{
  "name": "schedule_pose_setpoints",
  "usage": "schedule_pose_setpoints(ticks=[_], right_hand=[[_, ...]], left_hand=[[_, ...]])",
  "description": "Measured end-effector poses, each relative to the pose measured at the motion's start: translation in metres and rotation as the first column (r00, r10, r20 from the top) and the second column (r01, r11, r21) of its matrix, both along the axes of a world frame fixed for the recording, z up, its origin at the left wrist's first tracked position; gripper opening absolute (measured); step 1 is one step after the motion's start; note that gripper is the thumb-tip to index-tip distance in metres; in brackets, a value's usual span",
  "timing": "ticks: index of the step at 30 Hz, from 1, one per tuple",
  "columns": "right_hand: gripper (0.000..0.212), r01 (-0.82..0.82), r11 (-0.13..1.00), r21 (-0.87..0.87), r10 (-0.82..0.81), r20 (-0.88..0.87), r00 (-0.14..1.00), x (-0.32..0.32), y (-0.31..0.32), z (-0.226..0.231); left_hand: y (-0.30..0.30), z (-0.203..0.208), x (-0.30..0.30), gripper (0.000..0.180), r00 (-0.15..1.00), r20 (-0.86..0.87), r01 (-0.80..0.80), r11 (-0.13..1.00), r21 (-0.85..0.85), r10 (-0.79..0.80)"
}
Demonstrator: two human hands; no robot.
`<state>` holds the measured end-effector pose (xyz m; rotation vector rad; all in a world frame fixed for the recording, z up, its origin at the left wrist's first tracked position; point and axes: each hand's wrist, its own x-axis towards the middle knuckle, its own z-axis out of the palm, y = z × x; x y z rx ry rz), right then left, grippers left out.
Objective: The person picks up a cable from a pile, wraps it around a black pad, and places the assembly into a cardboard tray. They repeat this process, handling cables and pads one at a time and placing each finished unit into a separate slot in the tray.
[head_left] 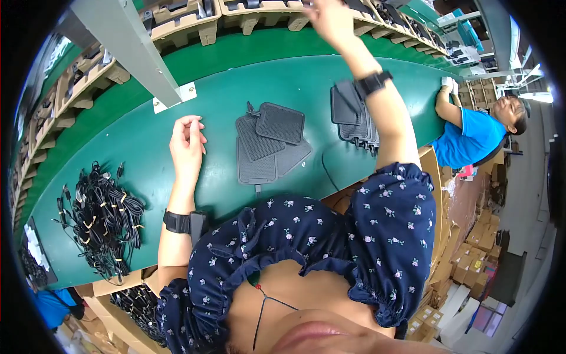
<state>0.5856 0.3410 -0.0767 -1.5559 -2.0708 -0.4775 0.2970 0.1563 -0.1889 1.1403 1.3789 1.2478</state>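
My left hand [188,140] hovers over or rests on the green table, its fingers loosely bent and nothing visible in them. To its right lie several flat, dark grey rectangular pads [259,138] with mesh faces, overlapping in a loose fan; small tabs stick out from some. My right hand [332,22] reaches to the far edge, beside the moulded brown trays [253,8]. Its fingers are blurred and partly cut off by the picture's top, so what they hold cannot be made out. Below my right forearm sits a neater stack of similar pads [346,107].
A heap of bundled black cables [103,218] covers the table's left part. A grey metal post [135,53] is bolted down at the far left. Cartons [118,307] stand along the near edge, one holding dark cables. A co-worker in blue [471,133] sits at the right.
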Motion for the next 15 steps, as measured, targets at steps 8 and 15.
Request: schedule_pose_setpoints(ticks=[8,15], right_hand=[[0.09,-0.316,0.513,-0.798,0.542,0.015,0.84,-0.02,-0.155,-0.047],[0.083,-0.286,0.548,-0.786,0.441,-0.019,0.897,-0.018,-0.159,-0.052]], left_hand=[[-0.005,-0.005,-0.013,0.012,1.0,-0.026,-0.008,1.0,0.022,0.009],[-0.003,-0.011,-0.01,0.013,1.0,0.002,0.03,0.999,0.029,-0.03]])
